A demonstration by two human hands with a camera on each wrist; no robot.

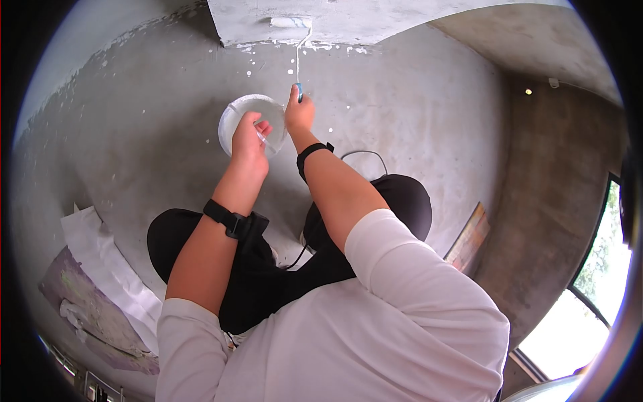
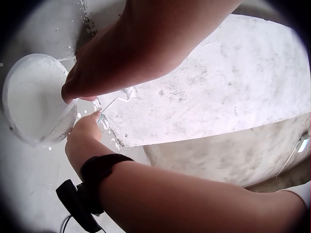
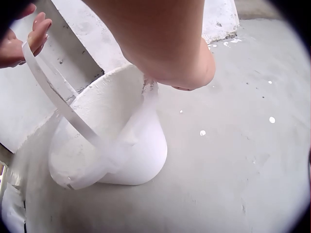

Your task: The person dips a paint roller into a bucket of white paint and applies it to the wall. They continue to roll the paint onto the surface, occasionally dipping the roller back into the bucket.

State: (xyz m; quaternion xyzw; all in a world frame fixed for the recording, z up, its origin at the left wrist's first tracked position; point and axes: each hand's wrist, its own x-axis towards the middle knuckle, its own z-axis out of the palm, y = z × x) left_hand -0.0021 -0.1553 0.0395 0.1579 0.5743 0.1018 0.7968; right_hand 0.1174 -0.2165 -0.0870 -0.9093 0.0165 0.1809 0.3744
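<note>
My right hand grips a paint roller by its blue handle, thumb along it. The thin bent rod leads away to the white roller sleeve, which lies against the white-painted surface ahead. To the left, my left hand is over a white plastic bucket. In the right wrist view, its fingers hook the raised plastic handle, and the bucket leans, its mouth toward the left. White paint coats the inside. In the left wrist view the left forearm hides most of that hand.
White drips spot the grey concrete floor. The painted surface has a ragged lower edge. White sheeting lies on the left beside a stained board. On the right are a colourful panel and a window.
</note>
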